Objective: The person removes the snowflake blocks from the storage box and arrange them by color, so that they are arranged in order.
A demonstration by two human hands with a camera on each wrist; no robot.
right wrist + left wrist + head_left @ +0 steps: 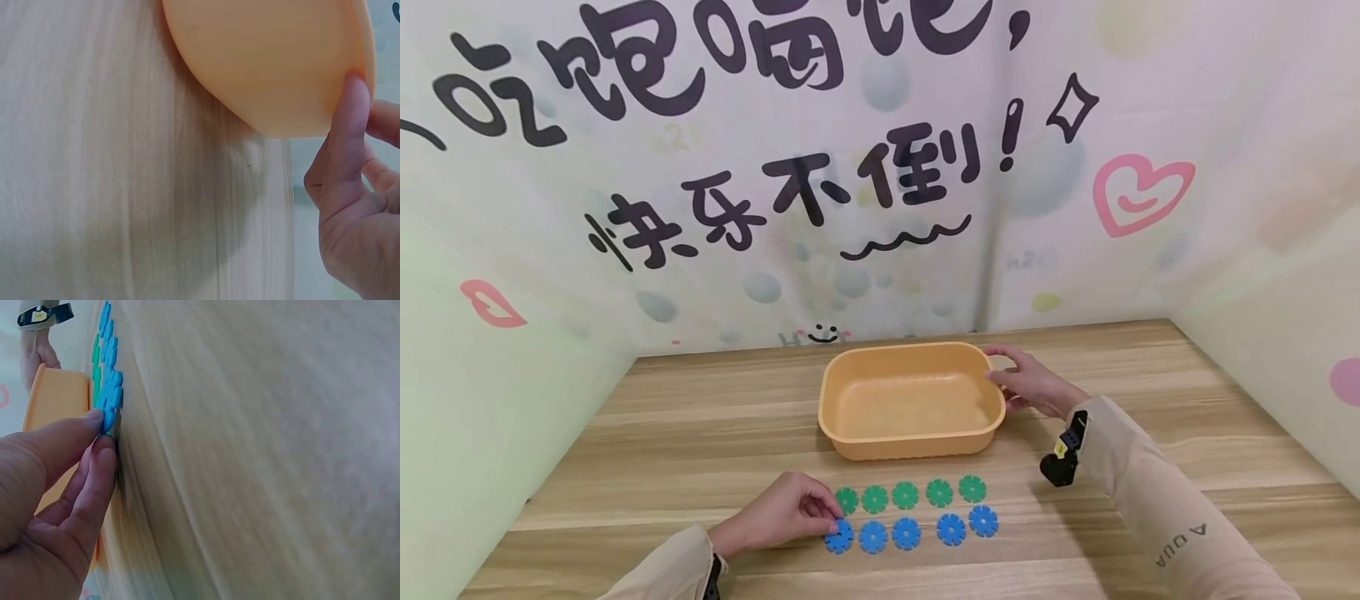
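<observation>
Wooden table [700,433]: left hand [778,515] grip pinches blue disc [839,535] (half hidden); right hand [1032,384] grip holds tub [910,450] rim.

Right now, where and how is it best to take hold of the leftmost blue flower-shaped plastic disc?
The leftmost blue flower-shaped plastic disc lies flat on the wooden table, so probably pinch its notched rim from the left, where the left hand already touches it; another blue disc crowds its right side.

Writing on the backdrop and one sleeve

On the backdrop [880,167] we read large black Chinese characters: the lower line says "快乐不倒!", while the upper line is cut off at the frame's top, showing "吃饱喵". Near the lower right, the sleeve [1180,542] carries the small letters "AUQA".
</observation>
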